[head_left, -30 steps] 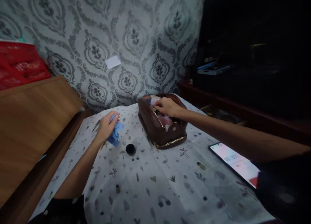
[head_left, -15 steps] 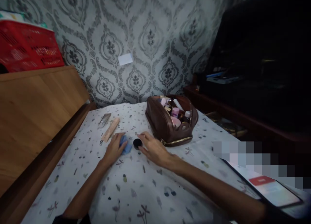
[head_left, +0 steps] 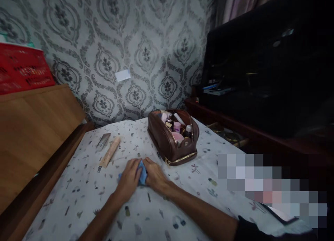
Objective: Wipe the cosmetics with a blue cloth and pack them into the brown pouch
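My left hand [head_left: 130, 176] is closed on a crumpled blue cloth [head_left: 142, 174], low over the patterned sheet. My right hand [head_left: 156, 175] presses against the cloth from the other side, its fingers curled; what they hold is hidden. The small round black object seen earlier is out of sight, covered by the hands or cloth. Up and left of my hands lie a peach-coloured tube [head_left: 110, 152] and a silver-grey tube [head_left: 103, 142]. Just beyond my right hand stands an unzipped brown toiletry bag [head_left: 160, 140], filled with cosmetic bottles and jars.
The white patterned sheet [head_left: 86, 199] covers the surface under everything. A wooden panel [head_left: 39, 119] bounds the left side, with a red basket [head_left: 26, 68] on top. Dark furniture [head_left: 208, 110] runs along the right. A lit, partly blurred-out screen [head_left: 280, 213] lies at lower right.
My hands have come together around the blue cloth, and the round black object between them has gone from sight. The camera view has shifted slightly up and right.
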Available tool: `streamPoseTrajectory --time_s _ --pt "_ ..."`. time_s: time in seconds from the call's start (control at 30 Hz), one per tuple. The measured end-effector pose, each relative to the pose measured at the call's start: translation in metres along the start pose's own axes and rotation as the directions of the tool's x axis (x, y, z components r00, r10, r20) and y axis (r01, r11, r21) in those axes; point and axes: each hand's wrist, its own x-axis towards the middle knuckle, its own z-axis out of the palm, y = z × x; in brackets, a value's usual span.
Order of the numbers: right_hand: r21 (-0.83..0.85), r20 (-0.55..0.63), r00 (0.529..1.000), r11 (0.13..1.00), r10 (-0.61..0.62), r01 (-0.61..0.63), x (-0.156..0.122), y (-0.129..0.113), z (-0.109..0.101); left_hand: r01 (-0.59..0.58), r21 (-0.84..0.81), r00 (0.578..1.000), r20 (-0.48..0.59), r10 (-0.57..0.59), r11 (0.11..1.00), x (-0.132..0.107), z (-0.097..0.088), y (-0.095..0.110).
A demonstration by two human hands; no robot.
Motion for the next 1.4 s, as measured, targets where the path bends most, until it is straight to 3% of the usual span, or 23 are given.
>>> streamPoseTrajectory --time_s 0.13,0.3,0.53,0.77,0.93,1.1,1.3,1.4 --pt "0.020 -0.004 0.999 0.999 -0.032 0.032 0.001 0.005 0.002 0.039 -0.014 0.999 0.017 -0.039 0.999 0.005 0.014 0.003" --pt "0.146 -0.019 0.992 0.982 -0.121 0.123 -0.002 0.007 0.003 0.145 -0.197 0.989 0.034 -0.141 0.970 0.010 0.001 -0.006" --pt "0.368 -0.139 0.973 0.902 -0.185 0.224 -0.006 0.005 0.002 0.341 -0.456 0.937 0.090 -0.338 0.822 0.005 -0.009 -0.010" --pt "0.236 -0.154 0.961 0.936 -0.230 0.262 -0.007 0.008 0.009 0.401 -0.406 0.914 0.119 -0.387 0.821 0.005 -0.011 -0.004" --pt "0.180 -0.122 0.967 0.953 -0.224 0.243 -0.007 0.009 0.009 0.461 -0.327 0.866 -0.037 -0.499 0.825 0.005 -0.003 -0.014" --pt "0.167 -0.093 0.977 0.964 -0.192 0.206 -0.008 0.007 0.006 0.380 -0.248 0.907 -0.087 -0.412 0.891 0.006 -0.003 -0.007" --pt "0.239 -0.078 0.995 0.968 -0.057 0.074 -0.016 0.000 -0.013 0.308 -0.175 0.946 -0.048 -0.321 0.935 0.018 -0.010 0.026" --pt "0.304 -0.101 0.995 0.952 -0.005 0.036 -0.024 0.001 -0.028 0.216 -0.115 0.976 0.002 -0.218 0.970 0.028 -0.008 0.044"
